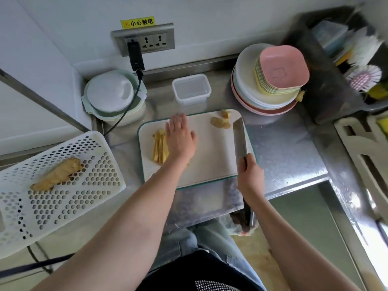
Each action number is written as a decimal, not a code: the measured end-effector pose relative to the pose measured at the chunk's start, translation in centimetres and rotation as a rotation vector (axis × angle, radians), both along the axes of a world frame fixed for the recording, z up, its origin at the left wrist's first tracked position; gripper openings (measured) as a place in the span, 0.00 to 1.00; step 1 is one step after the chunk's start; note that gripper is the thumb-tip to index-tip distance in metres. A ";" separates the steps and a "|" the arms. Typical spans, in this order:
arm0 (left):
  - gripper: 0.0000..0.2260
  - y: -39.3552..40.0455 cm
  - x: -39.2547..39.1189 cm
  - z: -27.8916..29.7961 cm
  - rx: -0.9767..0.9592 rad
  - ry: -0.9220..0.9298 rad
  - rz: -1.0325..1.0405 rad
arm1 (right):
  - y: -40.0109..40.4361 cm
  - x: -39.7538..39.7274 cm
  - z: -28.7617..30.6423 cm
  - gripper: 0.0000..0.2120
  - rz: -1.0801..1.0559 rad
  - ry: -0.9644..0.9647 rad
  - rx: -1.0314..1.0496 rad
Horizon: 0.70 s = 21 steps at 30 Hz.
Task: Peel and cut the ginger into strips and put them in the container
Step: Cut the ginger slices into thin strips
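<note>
While your steel counter carries everything, the work sits on the pale cutting board in front of you, and it reads as roughly half done. To your left, the white perforated basket holds one large piece of ginger that looks uncut; whether it is peeled I cannot tell. Behind the board, the clear container stands with nothing visible inside, so the last step has not begun.

Your right hand is wrapped around the handle of the cleaver, whose blade lies along the board's right side, apart from any ginger. Your left hand is flat with fingers straight, holding nothing, just beside a bundle of ginger strips on the board's left part. At the board's far edge lie two small ginger chunks, which may be offcuts or pieces not yet sliced.

I judge the strips ready to gather and move to the container; the chunks and the basket piece likely remain to be cut.
</note>
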<state>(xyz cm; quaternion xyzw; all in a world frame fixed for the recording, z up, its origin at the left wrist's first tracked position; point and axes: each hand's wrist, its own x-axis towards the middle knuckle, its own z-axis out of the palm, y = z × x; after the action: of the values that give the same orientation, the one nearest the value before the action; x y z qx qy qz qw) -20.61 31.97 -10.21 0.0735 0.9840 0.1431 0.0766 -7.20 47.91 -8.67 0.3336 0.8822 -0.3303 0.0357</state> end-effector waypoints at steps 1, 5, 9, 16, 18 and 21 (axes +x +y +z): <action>0.27 -1.0 0.5 -0.2 0.028 0.044 0.110 | -0.2 0.2 0.0 0.12 0.026 -0.008 -0.020; 0.25 -5.4 2.4 -1.5 0.188 0.031 0.275 | -1.6 -0.9 0.0 0.12 0.205 -0.055 -0.016; 0.25 -6.4 3.5 -2.3 0.425 -0.107 0.233 | -3.5 -3.6 0.1 0.13 0.323 -0.080 -0.003; 0.35 -7.4 4.8 -1.4 0.702 -0.194 0.248 | -1.3 -4.4 -0.9 0.19 0.330 -0.227 0.166; 0.48 -8.2 5.8 -1.5 0.492 -0.221 0.139 | -0.2 -4.5 -1.0 0.21 0.342 -0.249 0.219; 0.58 -9.2 7.1 -2.1 0.266 -0.192 0.080 | 0.1 -5.0 -1.0 0.21 0.381 -0.273 0.262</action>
<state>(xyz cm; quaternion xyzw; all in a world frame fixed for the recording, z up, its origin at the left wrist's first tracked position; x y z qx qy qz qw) -13.48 22.76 -12.36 0.0300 0.9466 0.2815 0.1541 -12.20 48.04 -9.66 0.2046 0.9514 -0.1527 0.1723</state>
